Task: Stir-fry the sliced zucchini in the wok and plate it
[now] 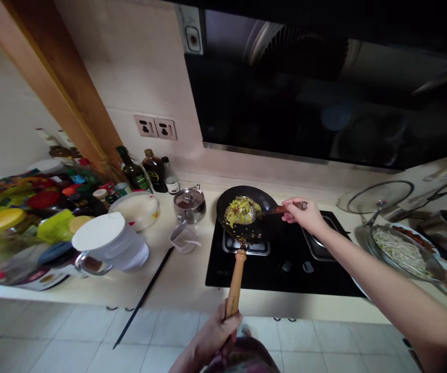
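A black wok [262, 199] sits over the left burner of the black gas stove [262, 274]. Chopped yellow-green food [239, 210] lies in its left part. My left hand [221, 329] is wrapped round the wok's wooden handle [236, 282], near its lower end. My right hand [299, 212] grips the brown handle of a metal spatula [264, 212], whose head is in among the food. Small bits of food lie lower down in the wok.
A lidded steel pot [190, 204], a small white container [184, 239] and black chopsticks [145, 295] are left of the stove. Farther left stand a pitcher [110, 241], bottles [154, 171] and jars. Bean sprouts [400, 251] fill a container at right. The range hood [285, 103] hangs above.
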Motion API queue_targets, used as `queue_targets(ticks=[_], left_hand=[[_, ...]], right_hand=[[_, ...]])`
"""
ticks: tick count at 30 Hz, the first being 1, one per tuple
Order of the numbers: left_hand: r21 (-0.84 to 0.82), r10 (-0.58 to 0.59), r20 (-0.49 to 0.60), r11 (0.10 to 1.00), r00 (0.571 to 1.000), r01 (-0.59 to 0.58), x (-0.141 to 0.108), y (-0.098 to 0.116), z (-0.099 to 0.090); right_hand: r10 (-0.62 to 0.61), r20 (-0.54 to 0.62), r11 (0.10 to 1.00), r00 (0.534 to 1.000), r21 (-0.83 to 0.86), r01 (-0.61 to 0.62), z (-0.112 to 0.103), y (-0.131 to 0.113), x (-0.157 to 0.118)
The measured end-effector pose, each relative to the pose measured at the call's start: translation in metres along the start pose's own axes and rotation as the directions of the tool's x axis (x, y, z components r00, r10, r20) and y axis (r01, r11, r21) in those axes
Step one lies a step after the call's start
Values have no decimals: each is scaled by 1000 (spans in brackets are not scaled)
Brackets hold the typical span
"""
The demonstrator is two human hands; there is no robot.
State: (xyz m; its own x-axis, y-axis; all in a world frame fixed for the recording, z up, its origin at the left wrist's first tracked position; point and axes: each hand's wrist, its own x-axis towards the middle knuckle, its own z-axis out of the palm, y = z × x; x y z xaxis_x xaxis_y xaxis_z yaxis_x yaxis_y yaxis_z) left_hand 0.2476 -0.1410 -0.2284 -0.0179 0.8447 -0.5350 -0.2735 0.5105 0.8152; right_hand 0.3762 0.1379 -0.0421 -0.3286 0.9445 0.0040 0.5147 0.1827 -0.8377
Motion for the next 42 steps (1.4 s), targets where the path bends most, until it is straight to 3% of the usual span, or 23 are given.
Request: queue_targets(ticks=[3, 5, 9, 12, 14, 16, 18, 22, 24, 27, 30, 32, 34, 42], left_hand=[[-14, 1, -22, 1000, 1000, -2, 0, -2, -1], [-13, 1, -40, 1000, 999, -1, 0, -3, -1], [9, -10, -53, 1000, 999, 10, 1, -3, -1], [5, -1, -37, 1000, 999, 1, 1, -1, -1], [-6, 17, -39, 1000, 999, -17, 1, -2, -2], [-22, 38, -42, 999, 998, -39, 1, -3, -3], [-43, 42, -36, 998, 998, -44, 1, -4, -3], [-77, 0, -33, 997, 999, -3, 0, -2, -2], [-122, -12, -24, 992, 1000, 9, -1, 3, 0], [-261, -36, -8, 965, 999, 33, 0, 9, 3], [-351, -87, -26, 933, 996, 72, 4, 10, 9], [-333, -108, -77, 940, 991, 76, 7, 9, 13], [-304, -124, -122, 949, 985, 82, 11, 7, 16], [-269, -91, -122, 961, 988, 55, 14, 1, 18]], right_hand=[[-109, 1, 994, 994, -25, 109, -14, 14, 6], [-109, -36, 994, 993, 16, 110, -19, 26, 19], [-48, -51, 961, 998, 269, 60, 2, 57, 32], [-229, 46, 947, 972, 242, 212, 10, 79, 6], [-427, 98, 901, 899, 134, 413, 4, 95, -26], [-549, 59, 836, 834, 41, 548, 1, 117, -59], [-593, -57, 804, 803, 1, 594, 6, 144, -90], [-537, -173, 838, 826, 6, 546, 40, 196, -140], [-517, -132, 850, 846, 35, 525, 53, 211, -158], [-436, 41, 900, 899, 39, 434, 59, 221, -172], [-209, 117, 978, 971, 34, 206, 61, 226, -168], [-58, -4, 997, 998, 59, 58, 64, 228, -158], [29, -134, 993, 991, 114, -14, 68, 225, -147], [76, -67, 990, 995, 124, -68, 83, 199, -137]])
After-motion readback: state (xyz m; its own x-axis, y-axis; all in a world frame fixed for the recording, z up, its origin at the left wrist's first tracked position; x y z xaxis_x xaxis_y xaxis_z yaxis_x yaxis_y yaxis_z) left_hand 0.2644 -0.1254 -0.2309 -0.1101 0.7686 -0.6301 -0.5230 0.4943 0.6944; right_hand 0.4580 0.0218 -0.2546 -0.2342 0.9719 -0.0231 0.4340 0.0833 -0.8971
